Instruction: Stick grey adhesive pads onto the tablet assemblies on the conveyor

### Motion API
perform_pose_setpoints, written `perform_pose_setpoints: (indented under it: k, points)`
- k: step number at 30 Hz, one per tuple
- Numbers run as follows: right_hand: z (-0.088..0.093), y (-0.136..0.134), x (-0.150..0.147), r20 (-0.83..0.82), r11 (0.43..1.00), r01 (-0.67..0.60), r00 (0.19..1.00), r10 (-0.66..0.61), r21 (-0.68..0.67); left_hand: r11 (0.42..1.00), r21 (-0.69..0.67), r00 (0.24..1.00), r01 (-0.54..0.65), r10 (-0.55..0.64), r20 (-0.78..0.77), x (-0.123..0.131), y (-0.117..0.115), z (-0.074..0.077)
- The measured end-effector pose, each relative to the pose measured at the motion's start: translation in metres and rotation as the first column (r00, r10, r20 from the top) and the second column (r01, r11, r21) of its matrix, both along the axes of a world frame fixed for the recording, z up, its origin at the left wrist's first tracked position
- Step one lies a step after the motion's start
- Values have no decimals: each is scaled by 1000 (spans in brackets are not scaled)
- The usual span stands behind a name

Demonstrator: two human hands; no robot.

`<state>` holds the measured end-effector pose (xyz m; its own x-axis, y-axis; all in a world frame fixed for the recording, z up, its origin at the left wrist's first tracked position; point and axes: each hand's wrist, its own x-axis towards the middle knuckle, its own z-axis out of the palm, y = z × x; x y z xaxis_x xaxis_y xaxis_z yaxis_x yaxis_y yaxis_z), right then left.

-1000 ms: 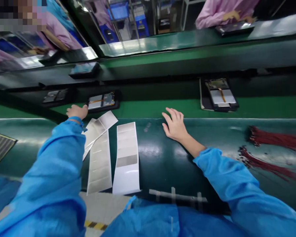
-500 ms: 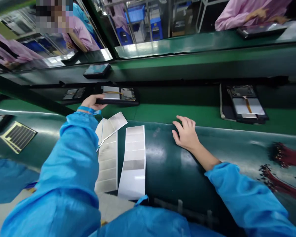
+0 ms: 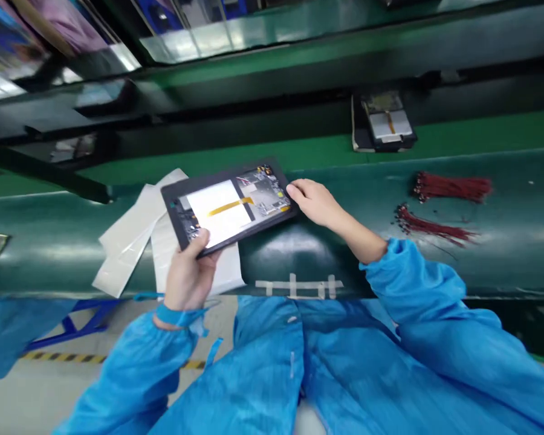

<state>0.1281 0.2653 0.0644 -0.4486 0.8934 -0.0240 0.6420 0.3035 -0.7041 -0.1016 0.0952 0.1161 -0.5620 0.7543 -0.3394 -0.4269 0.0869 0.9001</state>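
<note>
An opened tablet (image 3: pixel 267 192) with a white battery, an orange ribbon cable and bare circuit boards is held up over the green bench, tilted. My left hand (image 3: pixel 191 272) grips its lower left edge, thumb on top near the battery. At the right end, my right hand (image 3: pixel 315 202) pinches the corner between thumb and fingers. Beneath the tablet lie pale sticker sheets (image 3: pixel 133 226), partly covered by it. A wrist strap (image 3: pixel 174 315) circles my left wrist.
Two bundles of dark red wires (image 3: pixel 456 187) lie on the bench at right. Another opened tablet (image 3: pixel 387 124) rests on the green line behind. Strips of tape (image 3: pixel 294 285) stick to the bench's front edge. A dark green post (image 3: pixel 45 172) slants in from the left.
My left hand has brought the tablet from the line toward me, over the sheets. My right hand, open and apart before, now holds its right end. The view has tilted down.
</note>
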Motion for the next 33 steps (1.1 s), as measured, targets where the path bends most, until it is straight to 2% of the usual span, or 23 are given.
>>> perform_pose_setpoints:
  k: [2,4,6,7,8,9,10,12,13,14,16,17,18,20,21,22,24,27,30,33]
  points:
    - [0,-11,20,167,998,-10,986,21,-66,998,-63,998,11,-6,69,42,-28,-20]
    - [-9,-18,39,265,988,-31,962,71,-154,991,-120,990,61,-45,135,73,-52,-41]
    - [-22,-22,54,294,990,-23,954,64,-140,963,-156,965,220,-191,179,92,-75,-59]
    - [-29,-23,58,286,996,-11,957,36,-91,928,-170,934,330,-295,203,97,-84,-66]
    - [-35,-24,62,260,999,0,966,9,-35,865,-184,877,466,-424,227,100,-92,-71]
    - [-40,-24,63,213,1000,1,977,-2,5,765,-195,786,614,-569,242,100,-98,-75]
    - [-42,-23,65,146,1000,-14,989,11,21,636,-202,668,744,-707,234,98,-102,-76]
    - [-39,-20,70,-24,997,-66,997,67,32,381,-240,413,893,-905,99,92,-104,-74]
    - [-34,-18,77,-106,996,-75,991,80,51,305,-281,306,910,-951,-41,88,-102,-72]
    - [-26,-17,87,-179,995,-55,981,70,87,309,-325,245,894,-943,-223,84,-98,-69]
    - [-10,-18,121,-300,979,75,954,-15,191,466,-350,183,813,-775,-605,76,-88,-68]
    - [-2,-21,142,-348,954,176,933,-85,241,531,-341,120,775,-654,-747,73,-82,-69]
    - [4,-28,166,-382,916,288,909,-170,278,566,-336,32,753,-541,-840,71,-78,-73]
    - [8,-47,213,-356,824,463,868,-347,326,565,-357,-150,744,-379,-913,71,-71,-85]
    - [6,-59,233,-277,792,504,861,-427,346,549,-374,-210,747,-338,-917,73,-69,-93]
    - [2,-71,250,-160,789,499,865,-475,358,553,-368,-226,747,-309,-924,76,-68,-100]
    - [-13,-93,270,90,818,441,859,-504,368,602,-313,-189,734,-261,-947,84,-66,-112]
    - [-36,-111,274,352,852,379,791,-501,360,669,-255,-117,699,-244,-963,94,-60,-117]
    - [-52,-110,267,447,860,398,737,-507,318,651,-264,-90,712,-288,-954,98,-53,-112]
    - [-54,-103,264,465,890,392,759,-456,232,633,-240,-68,736,-284,-956,100,-49,-102]
